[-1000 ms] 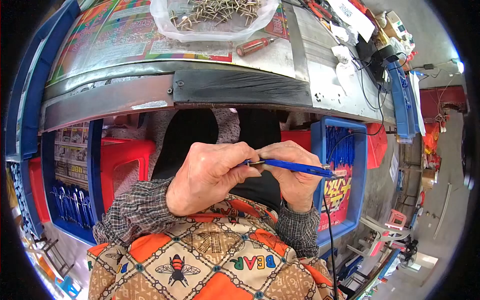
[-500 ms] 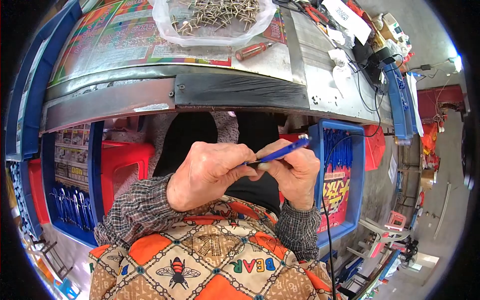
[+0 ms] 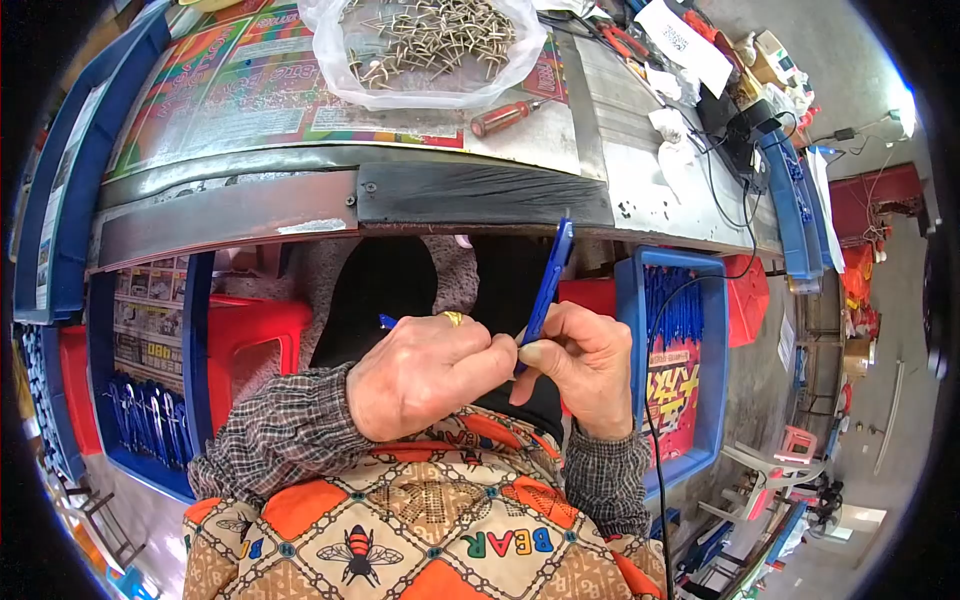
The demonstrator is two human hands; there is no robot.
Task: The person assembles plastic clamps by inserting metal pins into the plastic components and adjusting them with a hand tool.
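Blue slender piece (image 3: 548, 285), pen-like in outline, slants up between the two hands above the lap, its upper end overlapping the counter's dark front strip in view. Behind and right, a grey floor (image 3: 850, 400) runs past white furniture. The long metal-edged counter (image 3: 590, 150) spans the space ahead, partly covered by a multicoloured printed sheet (image 3: 260, 110). Below its edge, a deep blue plastic tray (image 3: 199, 350) of blue pieces lies left; a lighter blue plastic tray (image 3: 713, 400) lies right, holding more over a red and yellow print. A red plastic stool (image 3: 262, 318) sits between the left tray and the legs. A thin black cable (image 3: 655, 440) hangs across the right tray, near the right sleeve. On the counter, a translucent plastic tub (image 3: 430, 100) holds nail-like metal parts (image 3: 450, 40), with a red-handled screwdriver (image 3: 500, 118) just beside it. The left hand (image 3: 430, 370) is closed, fingertips at the piece's lower end; the right hand (image 3: 590, 365) pinches it between thumb and fingers.
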